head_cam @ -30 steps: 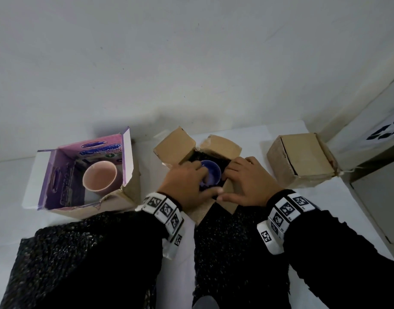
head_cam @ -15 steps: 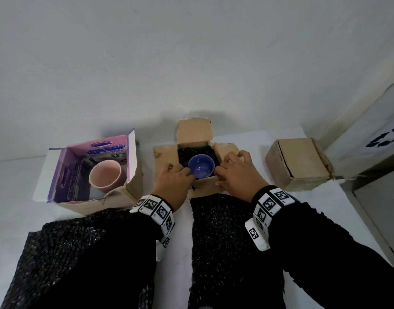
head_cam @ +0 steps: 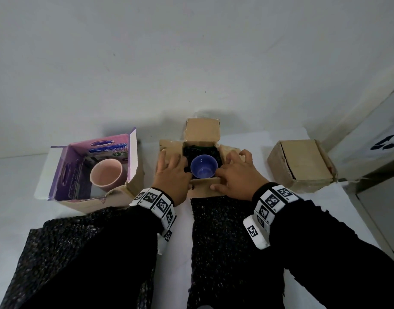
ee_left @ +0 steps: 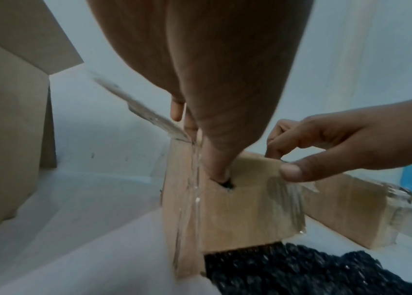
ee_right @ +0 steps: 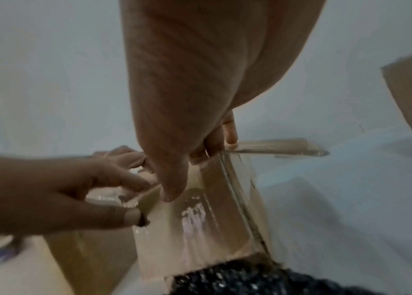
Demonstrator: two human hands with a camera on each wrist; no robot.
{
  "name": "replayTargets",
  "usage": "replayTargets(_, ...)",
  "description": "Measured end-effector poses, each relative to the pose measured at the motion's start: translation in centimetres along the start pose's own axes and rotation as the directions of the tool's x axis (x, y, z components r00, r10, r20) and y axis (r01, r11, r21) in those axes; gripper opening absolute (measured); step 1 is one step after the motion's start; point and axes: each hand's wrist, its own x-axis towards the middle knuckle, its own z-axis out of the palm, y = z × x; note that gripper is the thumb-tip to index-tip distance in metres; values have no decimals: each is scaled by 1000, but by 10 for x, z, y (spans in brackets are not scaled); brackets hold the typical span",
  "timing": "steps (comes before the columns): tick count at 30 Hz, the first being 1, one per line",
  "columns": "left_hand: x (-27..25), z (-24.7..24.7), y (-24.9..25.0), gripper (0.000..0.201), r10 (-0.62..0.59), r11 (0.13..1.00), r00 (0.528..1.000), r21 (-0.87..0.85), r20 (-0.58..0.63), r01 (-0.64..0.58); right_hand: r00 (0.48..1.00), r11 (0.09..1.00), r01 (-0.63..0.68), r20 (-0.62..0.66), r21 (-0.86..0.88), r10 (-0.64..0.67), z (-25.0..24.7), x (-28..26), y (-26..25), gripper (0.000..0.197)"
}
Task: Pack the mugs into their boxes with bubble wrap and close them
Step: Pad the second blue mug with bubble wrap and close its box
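Note:
A blue mug (head_cam: 204,169) sits upright in the open brown box (head_cam: 202,130) at the table's middle, on black bubble wrap (head_cam: 199,151) lining the inside. My left hand (head_cam: 171,172) lies spread on the left flap. Its thumb (ee_left: 220,163) presses the box's front wall (ee_left: 245,209) at a small hole. My right hand (head_cam: 236,175) rests with arched fingers on the right flap, thumb along the front flap. Neither hand touches the mug. A pink mug (head_cam: 106,173) stands in the open purple box (head_cam: 64,170) at the left.
A closed brown box (head_cam: 303,163) stands at the right, close to a white cabinet (head_cam: 381,166). One black bubble wrap sheet (head_cam: 225,230) lies in front of the middle box, and another sheet (head_cam: 57,253) lies at the front left. The wall runs just behind the boxes.
My hands have moved off the mug and apart onto the side flaps. The flaps, half raised before, now lie spread outward, and the box has turned square to me.

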Motion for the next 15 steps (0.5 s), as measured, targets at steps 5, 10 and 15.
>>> replayTargets(5,2,3,-7,42,3,997,999,-78,-35,-6,999,999,-42,-21,3,42,-1,4,8,50)
replayTargets(10,14,2,-2,58,9,997,1000,-73,18,-7,986,995,-71,-143,70,81,-12,29,3,30)
replayTargets(15,6,9,-2,55,25,999,998,-41,-65,-27,999,976,-5,46,216,-5,-16,69,-2,46)
